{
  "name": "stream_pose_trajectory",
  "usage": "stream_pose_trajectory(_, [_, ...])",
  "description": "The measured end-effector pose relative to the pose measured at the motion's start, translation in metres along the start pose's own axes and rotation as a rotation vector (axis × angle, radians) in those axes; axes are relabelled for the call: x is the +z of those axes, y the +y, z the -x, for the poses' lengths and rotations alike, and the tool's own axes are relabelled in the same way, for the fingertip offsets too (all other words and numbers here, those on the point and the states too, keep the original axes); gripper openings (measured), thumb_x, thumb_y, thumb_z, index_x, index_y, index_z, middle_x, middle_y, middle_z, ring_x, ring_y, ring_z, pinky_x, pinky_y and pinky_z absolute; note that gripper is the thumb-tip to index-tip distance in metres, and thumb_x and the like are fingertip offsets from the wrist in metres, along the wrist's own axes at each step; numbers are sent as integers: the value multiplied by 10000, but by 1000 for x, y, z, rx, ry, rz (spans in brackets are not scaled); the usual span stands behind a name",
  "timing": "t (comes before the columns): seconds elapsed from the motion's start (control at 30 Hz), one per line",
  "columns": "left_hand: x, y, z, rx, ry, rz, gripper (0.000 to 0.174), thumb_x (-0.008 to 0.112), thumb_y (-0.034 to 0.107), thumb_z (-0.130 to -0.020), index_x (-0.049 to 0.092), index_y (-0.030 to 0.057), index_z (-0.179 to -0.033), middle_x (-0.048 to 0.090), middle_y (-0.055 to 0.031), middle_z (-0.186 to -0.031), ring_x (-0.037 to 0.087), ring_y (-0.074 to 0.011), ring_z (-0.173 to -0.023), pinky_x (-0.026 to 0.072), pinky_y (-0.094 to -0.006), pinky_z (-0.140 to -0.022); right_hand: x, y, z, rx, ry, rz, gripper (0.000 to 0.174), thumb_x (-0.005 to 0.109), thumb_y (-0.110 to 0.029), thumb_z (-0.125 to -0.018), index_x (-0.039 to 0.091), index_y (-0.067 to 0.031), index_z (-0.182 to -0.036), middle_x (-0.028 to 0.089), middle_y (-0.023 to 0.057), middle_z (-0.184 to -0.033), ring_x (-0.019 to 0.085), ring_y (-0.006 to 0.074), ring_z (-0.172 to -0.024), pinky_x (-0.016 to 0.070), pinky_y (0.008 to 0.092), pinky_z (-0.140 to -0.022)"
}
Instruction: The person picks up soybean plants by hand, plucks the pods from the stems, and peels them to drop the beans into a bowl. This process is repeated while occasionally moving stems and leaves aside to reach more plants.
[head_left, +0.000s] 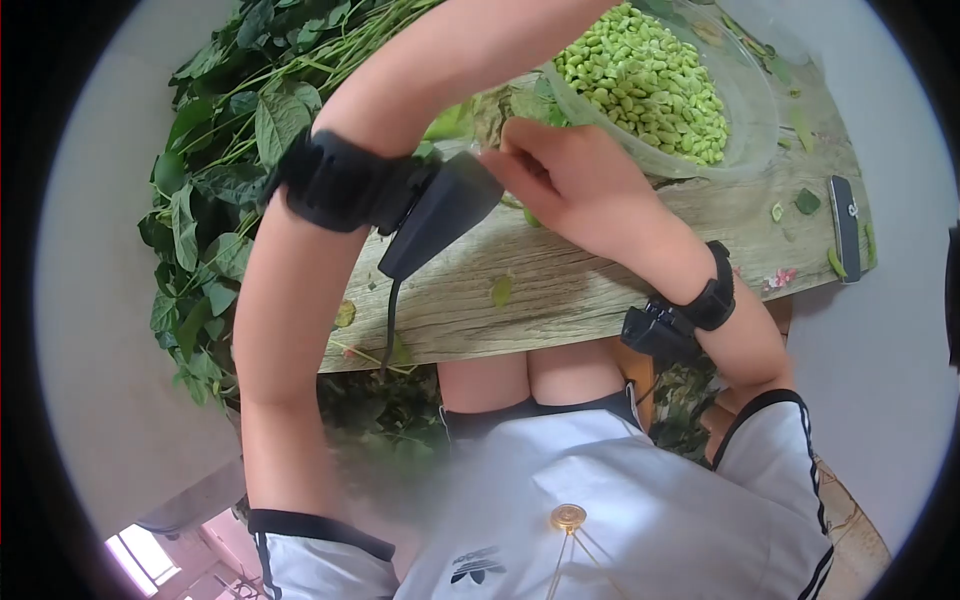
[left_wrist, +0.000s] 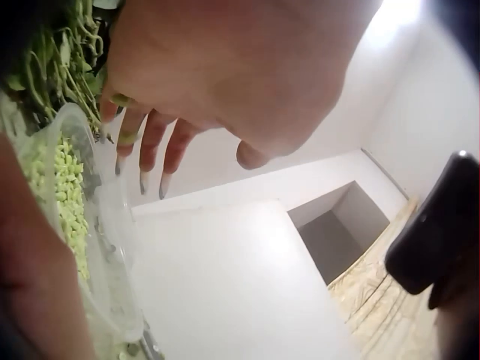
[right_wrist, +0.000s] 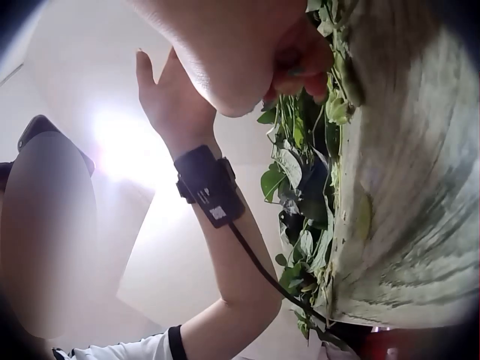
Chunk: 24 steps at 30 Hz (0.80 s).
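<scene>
My left hand reaches over the clear tub of green beans, fingers beyond the head view's top edge. The left wrist view shows that hand with its fingers spread apart and pointing down beside the tub; small green bits show at the fingers. Below it, my right hand is curled low over the wooden table, partly behind the left wrist's camera. In the right wrist view its fingers bend round a small green bit, close to the green pods.
Leafy bean stalks are heaped along the table's left side and hang over its edge. A dark, narrow object lies at the table's right end. Loose leaves and pod scraps are scattered on the wooden table.
</scene>
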<state>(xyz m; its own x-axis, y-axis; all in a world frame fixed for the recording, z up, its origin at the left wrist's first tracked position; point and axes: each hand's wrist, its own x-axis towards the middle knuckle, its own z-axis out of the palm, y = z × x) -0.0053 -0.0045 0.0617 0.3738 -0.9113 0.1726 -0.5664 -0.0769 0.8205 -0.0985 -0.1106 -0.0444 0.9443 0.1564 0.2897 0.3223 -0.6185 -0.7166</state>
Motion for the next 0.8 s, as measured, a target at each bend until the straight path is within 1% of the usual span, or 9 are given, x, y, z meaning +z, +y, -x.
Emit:
stream_pose_trajectory(0.07, [12, -12, 7, 11, 93, 101, 615, 439, 390, -1014, 274, 44, -1495, 341, -171, -1504, 354, -298, -1381, 316, -406, -1122, -6, -2, 1, 11, -84, 208, 352, 606, -319, -907, 580, 16, -802, 594, 166, -615, 592, 368, -586, 485, 452, -595])
stream_pose_trajectory(0.2, [14, -17, 38, 156, 256, 137, 673, 514, 268, -996, 147, 107, -1538, 140, -116, -1598, 235, -329, -1440, 300, -412, -1137, -4, 3, 16, -135, -33, 324, 348, 647, -298, -864, 589, 37, -787, 629, 189, -664, 630, 369, -631, 516, 457, -619])
stream_pose_trajectory(0.27, [14, -12, 47, 112, 349, 245, 696, 544, 296, -982, 167, 102, -1533, 164, -134, -1591, 227, -334, -1442, 304, -427, -1133, -8, -5, 19, 164, -226, 334, 342, 670, -280, -836, 601, 49, -773, 643, 224, -701, 653, 378, -673, 534, 450, -639])
stream_pose_trajectory(0.33, [26, -20, 53, -45, 831, 100, 360, 402, 245, -992, 549, 22, -1233, 645, -96, -1053, 603, -123, -817, 490, -262, -782, -5, -2, 16, 185, -276, 376, 305, 658, -234, -821, 602, 58, -751, 645, 237, -712, 659, 377, -677, 543, 438, -634])
stream_pose_trajectory(0.37, [8, -31, 73, -99, 732, 110, 472, 404, 225, -981, 441, -9, -1390, 616, -169, -1224, 632, -192, -961, 493, -306, -873, -5, -2, 17, 181, -269, 370, 282, 646, -209, -813, 599, 62, -753, 639, 235, -698, 657, 375, -661, 542, 435, -618])
stream_pose_trajectory(0.47, [-8, -52, 98, -141, 578, 176, 393, 476, 181, -993, 500, -18, -1330, 670, -112, -1107, 629, -98, -865, 498, -238, -790, -3, -2, 17, 137, -252, 364, 248, 612, -174, -806, 568, 67, -768, 613, 233, -646, 642, 387, -626, 531, 443, -592])
stream_pose_trajectory(0.63, [10, -62, 100, -389, 398, 304, 400, 454, 319, -1023, 630, 8, -844, 601, -15, -634, 550, -62, -468, 376, -171, -395, 3, -1, 9, 66, -150, 307, 180, 594, -135, -833, 540, 37, -842, 599, 198, -618, 626, 379, -593, 505, 435, -564])
stream_pose_trajectory(0.7, [13, -66, 98, -501, 305, 353, 461, 461, 372, -1020, 572, 41, -719, 535, 10, -574, 503, -56, -417, 360, -179, -377, 0, -8, 4, 52, 45, 41, 135, 599, -110, -869, 535, 2, -908, 609, 166, -660, 624, 340, -588, 485, 398, -547])
stream_pose_trajectory(0.8, [27, -79, 103, -539, 275, 388, 487, 457, 397, -1018, 519, 60, -672, 480, 29, -540, 477, -49, -405, 352, -188, -372, 5, -5, 6, 22, 7, -32, 137, 606, -100, -898, 543, -12, -984, 613, 140, -701, 616, 285, -585, 468, 357, -539])
